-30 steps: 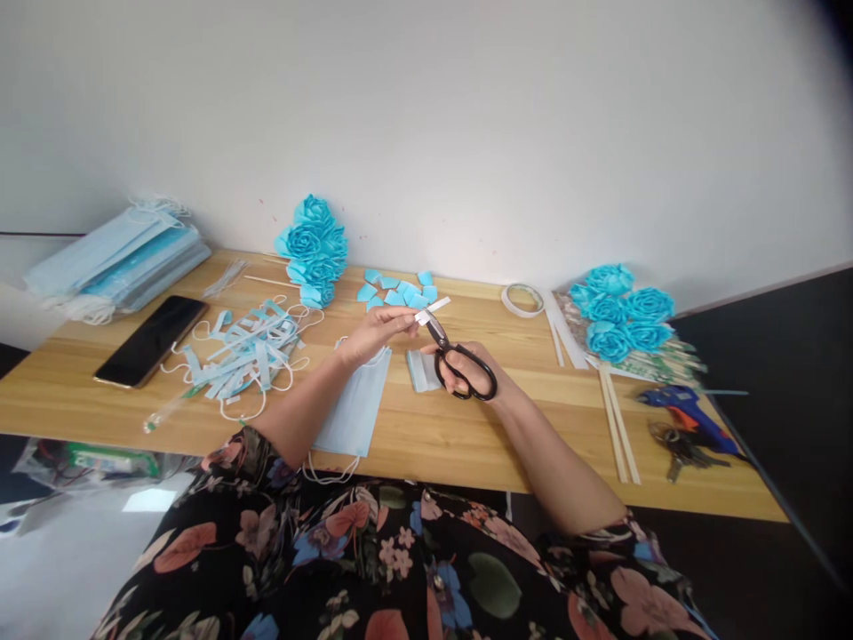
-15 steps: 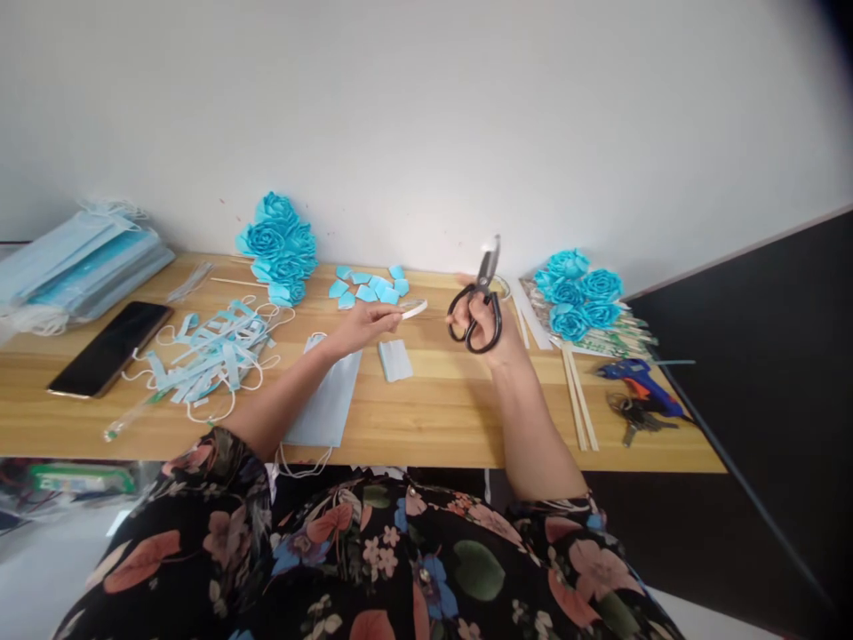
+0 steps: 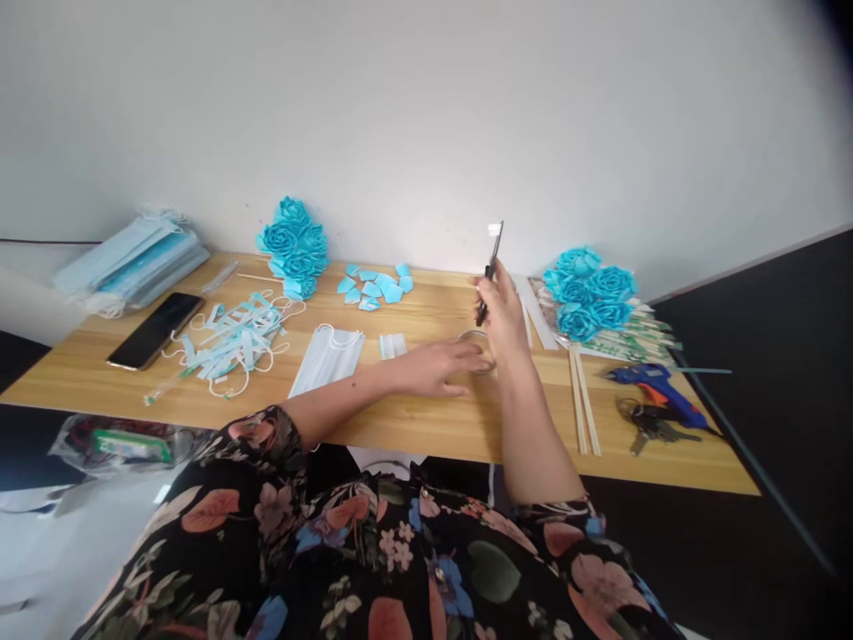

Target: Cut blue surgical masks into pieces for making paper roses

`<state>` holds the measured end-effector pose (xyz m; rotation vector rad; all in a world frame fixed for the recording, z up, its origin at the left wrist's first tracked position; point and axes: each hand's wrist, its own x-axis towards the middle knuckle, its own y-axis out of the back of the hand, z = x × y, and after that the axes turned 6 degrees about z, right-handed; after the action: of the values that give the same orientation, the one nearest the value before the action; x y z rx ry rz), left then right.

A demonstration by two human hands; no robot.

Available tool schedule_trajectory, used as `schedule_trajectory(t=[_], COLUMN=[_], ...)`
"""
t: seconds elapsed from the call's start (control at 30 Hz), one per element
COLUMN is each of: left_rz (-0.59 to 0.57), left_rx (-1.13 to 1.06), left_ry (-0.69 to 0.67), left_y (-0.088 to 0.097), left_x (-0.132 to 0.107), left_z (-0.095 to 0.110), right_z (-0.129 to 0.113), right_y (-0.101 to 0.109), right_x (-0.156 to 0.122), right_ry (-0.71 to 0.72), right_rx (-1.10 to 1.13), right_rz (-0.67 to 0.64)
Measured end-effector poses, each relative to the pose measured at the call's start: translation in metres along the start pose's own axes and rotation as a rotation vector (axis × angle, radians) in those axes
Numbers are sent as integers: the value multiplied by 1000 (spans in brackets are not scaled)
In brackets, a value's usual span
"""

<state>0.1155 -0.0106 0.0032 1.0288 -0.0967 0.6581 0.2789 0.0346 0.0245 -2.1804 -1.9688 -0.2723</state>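
Black-handled scissors (image 3: 490, 274), one pair: upright above the far side of the tape roll (image 3: 472, 333), right hand (image 3: 505, 313) curled around the handles, white scrap (image 3: 494, 229) at the blade tip. Tape roll: on the table (image 3: 413, 418), left hand (image 3: 445, 367) over it, fingers extended and parted, contact unclear. Left of roll: mask piece (image 3: 393, 345), face mask (image 3: 330, 360). Right of roll: wooden sticks (image 3: 578, 409), glue gun (image 3: 670, 393).

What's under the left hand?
Tape roll, partly: its far rim shows beyond the left hand. The rest is largely covered, as is the tabletop beneath; contact can't be told.
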Motion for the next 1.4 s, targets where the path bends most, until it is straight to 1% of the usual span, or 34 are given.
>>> schedule_trajectory(t=[0.03,0.1,0.17,0.23,0.3,0.4,0.47,0.6,0.7,0.77,0.8,0.9,0.97,1.0,1.03,1.07,1.1,1.13,1.17,1.23,1.3,1.37,1.4], left_rz=[0,44,128,230,292,304,290,227,172,171,178,202,282,354,436,516,581,625,657,715,768,812,824], left_rx=[24,70,114,148,191,255,287,337,375,372,360,301,171,62,-63,-187,-294,-368,-417,-444,-400,-351,-349], left_ry=[18,89,203,339,491,600,632,702,785,805,805,803,805,799,783,757,728,699,676,654,652,658,666], left_y=[6,22,40,56,69,79,80,67,55,50,49,53,59,63,66,68,70,72,72,73,72,71,70], left_x=[-8,-29,-51,-74,-93,-107,-106,-86,-72,-69,-70,-75,-80,-82,-83,-83,-82,-80,-78,-74,-72,-73,-74], left_z=[4,6,2,-7,-17,-27,-32,-39,-44,-48,-49,-52,-53,-52,-52,-52,-51,-51,-50,-51,-53,-57,-59], right_z=[-1,-3,-4,-3,-3,-7,-11,-15,-9,0,4,11,6,1,-5,-12,-17,-22,-25,-24,-16,-4,2], right_y=[-3,-10,-15,-19,-22,-25,-25,-23,-22,-20,-18,-9,-2,0,0,-2,-6,-13,-22,-43,-64,-80,-85], right_x=[-2,-6,-9,-12,-14,-15,-16,-25,-35,-41,-43,-47,-47,-47,-46,-45,-44,-42,-40,-35,-31,-27,-25], right_ry=[-14,-82,-163,-250,-339,-460,-486,-456,-464,-451,-448,-417,-356,-299,-209,-112,-30,27,56,40,6,-38,-49], right_rx=[30,100,144,172,159,38,-59,-145,-200,-310,-391,-625,-779,-890,-1045,-1177,-1231,-1190,-1066,-754,-543,-422,-386], right_rz=[48,44,-34,-112,-156,-190,-221,-298,-329,-363,-359,-349,-369,-370,-313,-218,-142,-128,-173,-311,-397,-394,-349])
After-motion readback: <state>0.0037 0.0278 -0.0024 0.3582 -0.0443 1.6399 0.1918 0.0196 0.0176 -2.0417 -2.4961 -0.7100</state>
